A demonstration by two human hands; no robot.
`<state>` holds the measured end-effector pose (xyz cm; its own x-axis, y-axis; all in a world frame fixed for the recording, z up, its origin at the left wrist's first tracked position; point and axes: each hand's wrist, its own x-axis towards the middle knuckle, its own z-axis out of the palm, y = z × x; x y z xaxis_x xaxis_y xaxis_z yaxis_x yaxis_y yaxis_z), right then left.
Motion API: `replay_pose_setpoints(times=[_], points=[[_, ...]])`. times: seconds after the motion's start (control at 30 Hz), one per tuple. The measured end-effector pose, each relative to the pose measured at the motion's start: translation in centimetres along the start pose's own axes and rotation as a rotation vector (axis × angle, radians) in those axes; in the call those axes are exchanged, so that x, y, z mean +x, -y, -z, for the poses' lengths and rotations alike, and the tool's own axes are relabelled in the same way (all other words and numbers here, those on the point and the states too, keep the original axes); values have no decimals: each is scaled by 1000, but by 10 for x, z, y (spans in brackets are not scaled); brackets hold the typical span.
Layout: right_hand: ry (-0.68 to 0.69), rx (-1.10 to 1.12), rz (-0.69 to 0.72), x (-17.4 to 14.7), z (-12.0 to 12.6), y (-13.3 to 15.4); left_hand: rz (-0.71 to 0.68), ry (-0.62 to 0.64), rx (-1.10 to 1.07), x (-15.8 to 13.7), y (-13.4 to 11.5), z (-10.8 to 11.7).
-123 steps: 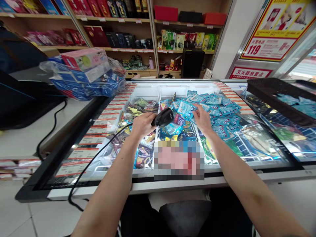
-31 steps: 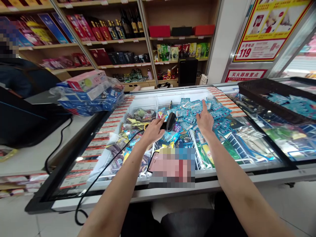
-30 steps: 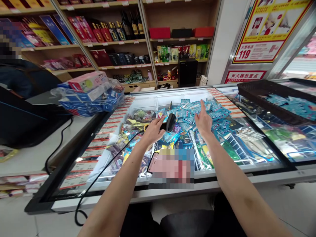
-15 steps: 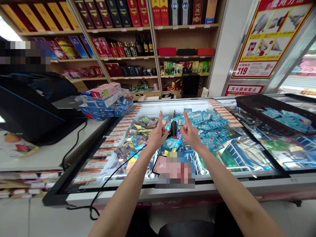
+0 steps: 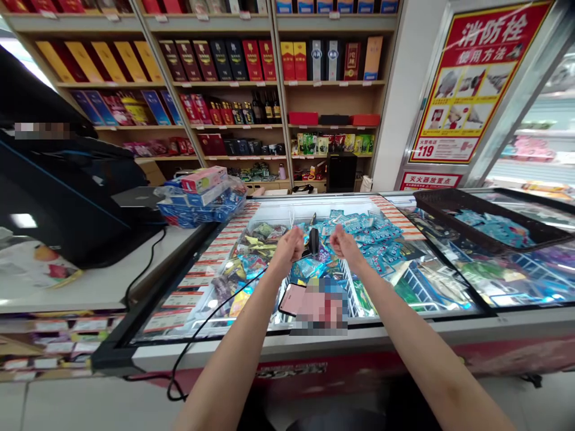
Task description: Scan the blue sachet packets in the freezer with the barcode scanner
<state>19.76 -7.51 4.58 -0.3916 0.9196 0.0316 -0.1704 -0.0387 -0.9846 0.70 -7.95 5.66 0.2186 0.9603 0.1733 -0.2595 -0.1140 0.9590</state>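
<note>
Both my left hand [image 5: 291, 244] and my right hand [image 5: 344, 242] are closed into loose fists, raised over the glass top of a chest freezer [image 5: 359, 326]. I see nothing held in either one. Between them lies a black corded device [image 5: 313, 240], probably a handheld scanner, nearer my left hand. Its black cable [image 5: 197, 326] passes behind my left wrist and hangs over the front edge. Closer to me, a phone [image 5: 293, 298] with a pinkish screen rests on the glass, partly blurred out. Blue packets [image 5: 377, 230] show beyond my right hand.
A black machine [image 5: 63, 197] stands on the white counter at left. Wrapped blue boxes [image 5: 202, 200] are stacked at the freezer's back left corner. To the right, a dark tray [image 5: 453, 206] holds blue packets. Shelves [image 5: 335, 87] of boxes and bottles line the back wall.
Both index fingers, which pointed upward earlier, have folded in, so each hand is now a fist. The camera view has tilted up a little, showing more of the shelves.
</note>
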Motion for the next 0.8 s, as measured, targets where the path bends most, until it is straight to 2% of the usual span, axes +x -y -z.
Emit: replay_pose_setpoints(times=[0.03,0.07,0.13,0.27,0.4,0.5,0.6,0.67,0.7,0.77,0.8], points=[[-17,73,60,-5,-2,8,57,95,-109,-4,-9,-3],[34,148,77,-12,-4,16,110,177,-198,-8,-17,-6],[185,257,49,-26,-10,32,164,261,-319,-18,-33,-10],[386,343,26,-46,-17,57,203,278,-407,-31,-51,-12],[428,294,-86,-28,-9,57,227,294,-393,-21,-46,-5],[335,194,-226,-3,6,44,311,243,-276,-4,-28,2],[247,157,-270,9,18,30,315,162,-119,10,-9,12],[254,158,-265,7,23,24,218,79,63,14,1,22],[257,152,-266,5,25,21,155,7,232,15,5,29],[237,113,-273,-1,27,16,-41,-137,705,13,12,48],[214,80,-282,-4,29,13,-80,-154,785,10,16,60]])
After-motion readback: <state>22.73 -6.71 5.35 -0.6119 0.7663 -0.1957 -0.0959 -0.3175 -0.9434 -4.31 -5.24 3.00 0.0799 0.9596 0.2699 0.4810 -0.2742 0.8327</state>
